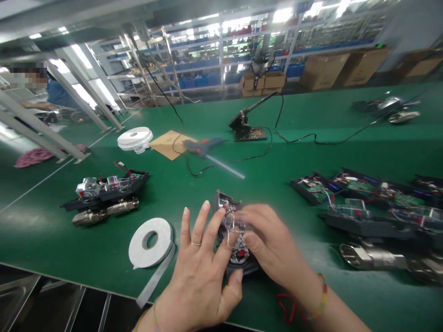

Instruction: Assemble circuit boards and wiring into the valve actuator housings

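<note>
Green table (273, 177) | left hand (200, 272) spread on device (249, 269) | right hand (275, 244) pinches clear cover (237, 223)

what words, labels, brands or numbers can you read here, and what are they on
No text can be read in this view.
Small cardboard boxes at the back: dark marking, too small and blurred to read.
Green circuit board on the right: any print is too small to read.
White tape roll: no print visible.

We've got a plain green tabletop (114, 249), white tape roll (133, 251), what looks like a pink cloth (34, 157), and a multicoloured beaded bracelet (323, 295).
</note>
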Available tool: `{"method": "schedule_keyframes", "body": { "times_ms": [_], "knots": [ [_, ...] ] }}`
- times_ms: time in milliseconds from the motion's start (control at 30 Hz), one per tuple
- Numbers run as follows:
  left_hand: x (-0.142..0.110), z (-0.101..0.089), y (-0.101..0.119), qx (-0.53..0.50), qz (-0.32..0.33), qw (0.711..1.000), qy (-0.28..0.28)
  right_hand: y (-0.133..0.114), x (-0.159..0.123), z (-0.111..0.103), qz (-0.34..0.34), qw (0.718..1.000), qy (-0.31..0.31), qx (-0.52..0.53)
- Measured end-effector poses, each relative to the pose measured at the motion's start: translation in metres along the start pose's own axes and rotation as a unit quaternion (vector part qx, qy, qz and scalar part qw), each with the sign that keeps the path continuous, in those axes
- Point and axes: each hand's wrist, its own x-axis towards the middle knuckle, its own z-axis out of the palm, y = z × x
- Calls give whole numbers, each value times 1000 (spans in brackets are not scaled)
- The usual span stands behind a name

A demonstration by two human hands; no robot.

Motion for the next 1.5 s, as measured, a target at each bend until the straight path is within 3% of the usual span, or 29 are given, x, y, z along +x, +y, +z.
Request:
{"method": "schedule_keyframes", "body": {
  "times_ms": [200,433,567,633,700,800,900,1100,1333,1500],
  "knots": [
    [-7,6,6,16,-8,996,89,-2,0,0,1,1000,0,6],
    [-10,14,9,51,-6,996,74,-2,2,1,-2,1000,0,-12],
    [-35,10,3,-12,43,985,164,-2,0,-1,-4,1000,-7,-14],
    [-47,9,0,-89,-14,969,229,-1,-3,-2,-14,1000,-16,-17],
    [-50,13,-1,-198,-138,935,260,0,-6,-3,-20,999,-36,-16],
    [-34,25,-2,-355,-289,863,212,4,-11,-3,-34,997,-68,-9],
    [-9,38,-3,-446,-325,822,142,9,-14,-5,-56,994,-98,-5],
    [14,53,-13,-506,-274,812,103,16,-13,-16,-87,982,-167,-3],
    [9,60,-12,-487,-304,806,143,21,-5,-32,-108,965,-235,-44],
    [11,56,-8,-513,-320,787,120,25,-6,-29,-89,966,-240,-38]
  ]
}}
